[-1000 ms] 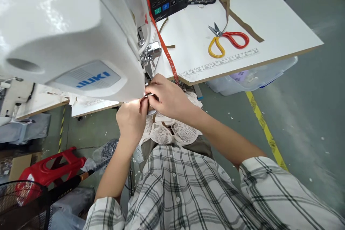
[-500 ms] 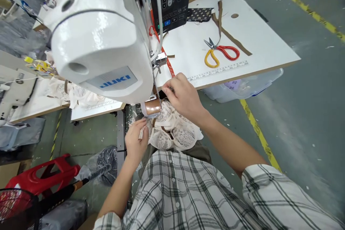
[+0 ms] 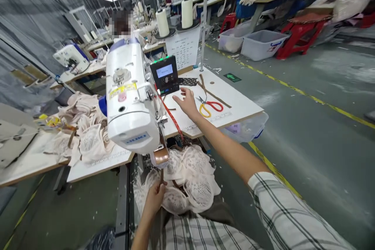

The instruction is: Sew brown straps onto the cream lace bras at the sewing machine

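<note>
My left hand point(image 3: 154, 198) pinches the end of a narrow brown strap point(image 3: 162, 175) below the white sewing machine's point(image 3: 130, 123) arm. Several pale lace bras point(image 3: 199, 189) lie in a heap on my lap, beside that hand. Fingers spread and holding nothing, my right hand point(image 3: 187, 103) is raised over the white tabletop, just in front of the control panel point(image 3: 164, 72). Close to its right lie scissors point(image 3: 215, 105) with one red and one yellow handle. A red printed ribbon point(image 3: 173, 120) runs down past the machine and over the table edge.
Brown strips point(image 3: 218, 97) and a dark patterned pouch point(image 3: 189, 81) lie on the tabletop. A metal pole point(image 3: 204, 27) and thread cones point(image 3: 187, 13) stand behind. More bras point(image 3: 90, 138) cover the table at left. A clear plastic bin point(image 3: 249, 127) sits under the right edge.
My right hand has left the area by the needle and moved up and forward, its fingers opening. My left hand has drawn back toward my body with the strap. The view has tilted up.
</note>
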Demonstrator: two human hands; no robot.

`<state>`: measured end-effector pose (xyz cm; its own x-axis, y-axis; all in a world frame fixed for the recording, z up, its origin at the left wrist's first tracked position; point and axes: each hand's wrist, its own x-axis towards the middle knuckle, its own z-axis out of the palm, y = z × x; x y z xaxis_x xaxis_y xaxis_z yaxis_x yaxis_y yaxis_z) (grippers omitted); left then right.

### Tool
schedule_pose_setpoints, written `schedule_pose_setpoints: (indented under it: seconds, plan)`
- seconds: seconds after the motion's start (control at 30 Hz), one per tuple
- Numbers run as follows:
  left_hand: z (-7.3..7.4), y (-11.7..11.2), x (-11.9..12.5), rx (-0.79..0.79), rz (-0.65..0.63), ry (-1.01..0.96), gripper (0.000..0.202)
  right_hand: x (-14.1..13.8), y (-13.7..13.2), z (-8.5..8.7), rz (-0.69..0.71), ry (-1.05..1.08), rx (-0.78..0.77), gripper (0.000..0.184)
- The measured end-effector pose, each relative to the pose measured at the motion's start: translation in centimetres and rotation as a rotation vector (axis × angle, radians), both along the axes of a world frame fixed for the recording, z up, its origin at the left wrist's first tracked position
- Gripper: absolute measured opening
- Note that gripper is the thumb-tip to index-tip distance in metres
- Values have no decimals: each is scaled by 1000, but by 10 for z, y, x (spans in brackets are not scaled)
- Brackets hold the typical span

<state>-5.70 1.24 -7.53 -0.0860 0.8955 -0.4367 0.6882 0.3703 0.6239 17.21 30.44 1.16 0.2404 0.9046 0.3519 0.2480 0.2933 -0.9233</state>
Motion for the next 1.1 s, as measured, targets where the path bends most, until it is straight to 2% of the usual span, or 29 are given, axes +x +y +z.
schedule_pose_setpoints:
  seconds: [0.1, 0.23, 0.3, 0.43, 0.5, 0.67, 0.77, 0.87, 0.9, 0.97, 1.0, 1.07, 1.1]
  plan:
    - [16, -1, -2, 30, -20, -35, 57, 0, 49, 24, -32, -20, 38, 64]
    - [21, -5, -6, 38, -25, -55, 56, -2, 82, 34, 86, -16, 48, 50]
    - [22, -7, -9, 27, -32, 1, 52, -2, 86, 32, 126, -11, 55, 45]
    - [25, -11, -12, -5, -115, 283, 45, -1, 84, 27, 136, 4, 67, 43]
    - [26, -11, -11, -6, -137, 340, 44, -1, 83, 26, 135, 9, 63, 43]
    - [27, -11, 0, 34, -56, 50, 57, -2, 83, 30, 120, 5, 32, 42]
    - [38, -10, 12, 66, -26, -45, 63, -1, 80, 42, 97, -2, 19, 40]
    - [58, -8, 22, 104, 28, -127, 65, 4, 50, 52, -16, 2, 33, 38]
    - [65, -6, 25, 123, 51, -161, 65, 6, 29, 51, -54, 3, 38, 35]
    - [79, -2, 31, 170, 87, -226, 65, 7, -28, 39, -20, -20, 26, 26]
    - [85, 1, 35, 196, 96, -251, 65, 7, -62, 29, 166, -62, -30, 29]
    - [94, 7, 42, 210, 96, -304, 64, 6, -135, 7, 803, -180, -162, 41]
    - [98, 10, 47, 196, 85, -339, 64, 6, -168, -4, 1028, -238, -203, 43]
